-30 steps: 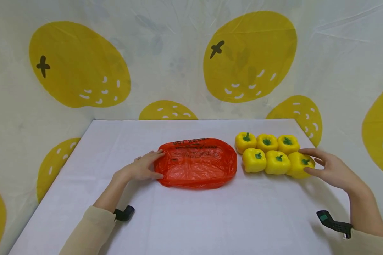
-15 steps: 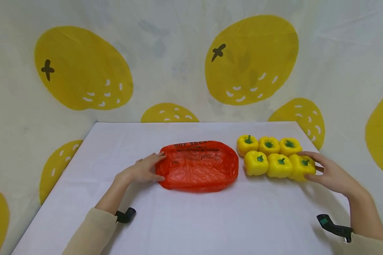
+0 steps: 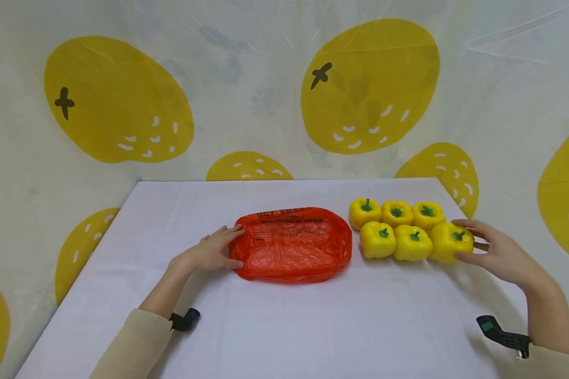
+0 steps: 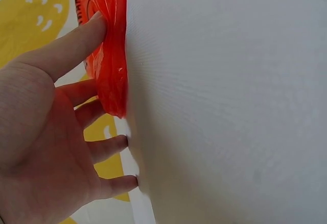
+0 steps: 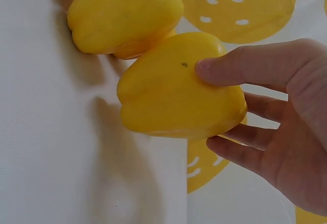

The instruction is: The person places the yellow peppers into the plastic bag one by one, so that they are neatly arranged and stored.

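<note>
A red plastic bag (image 3: pixel 294 247) with dark print lies flat in the middle of the table. My left hand (image 3: pixel 211 250) rests at its left edge; in the left wrist view the thumb (image 4: pixel 82 43) lies against the red plastic and the other fingers are spread, loosely extended. My right hand (image 3: pixel 502 255) grips a yellow bell pepper (image 3: pixel 448 243), the front right one of the group. In the right wrist view the thumb presses the side of this pepper (image 5: pixel 171 91) and the fingers reach behind it, partly hidden.
The other yellow bell peppers (image 3: pixel 412 243) stand in two rows, stems up, close beside the held one and right of the bag. A white cloth covers the table (image 3: pixel 289 326). Behind it hangs a curtain (image 3: pixel 246 79) with large yellow fruit prints.
My right hand has shifted slightly to the right, and the gripped bell pepper has moved with it. The left hand and the bag stay as they were.
</note>
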